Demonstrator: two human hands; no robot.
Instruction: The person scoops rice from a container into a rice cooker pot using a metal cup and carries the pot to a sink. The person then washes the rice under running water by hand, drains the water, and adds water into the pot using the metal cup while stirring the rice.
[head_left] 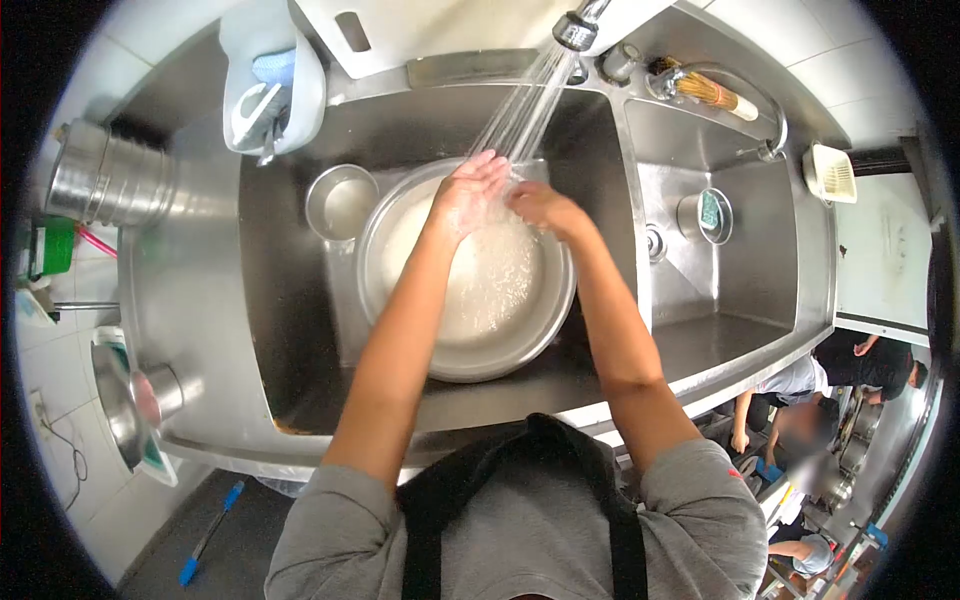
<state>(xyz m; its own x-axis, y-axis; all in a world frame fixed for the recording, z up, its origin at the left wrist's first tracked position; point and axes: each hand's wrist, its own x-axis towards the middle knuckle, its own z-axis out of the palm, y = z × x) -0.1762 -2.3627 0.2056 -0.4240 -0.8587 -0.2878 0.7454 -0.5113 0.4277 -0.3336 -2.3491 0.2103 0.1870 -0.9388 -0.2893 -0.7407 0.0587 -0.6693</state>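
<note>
My left hand is open, palm up with its fingers stretched out under the running water. Beside it, my right hand has its fingers curled in, and I see nothing in them. Both hands are above the far part of a large round metal basin. Cloudy white water fills the basin, with pale specks where the stream stirs it; whether grains lie beneath, I cannot tell. A spray of water falls from the shower-type faucet head onto my hands.
The basin stands in a deep steel sink. Left of it is a small metal pot with whitish liquid. A second sink bay holds a metal cup with a green scrubber. A bamboo brush lies behind. Co-workers are at lower right.
</note>
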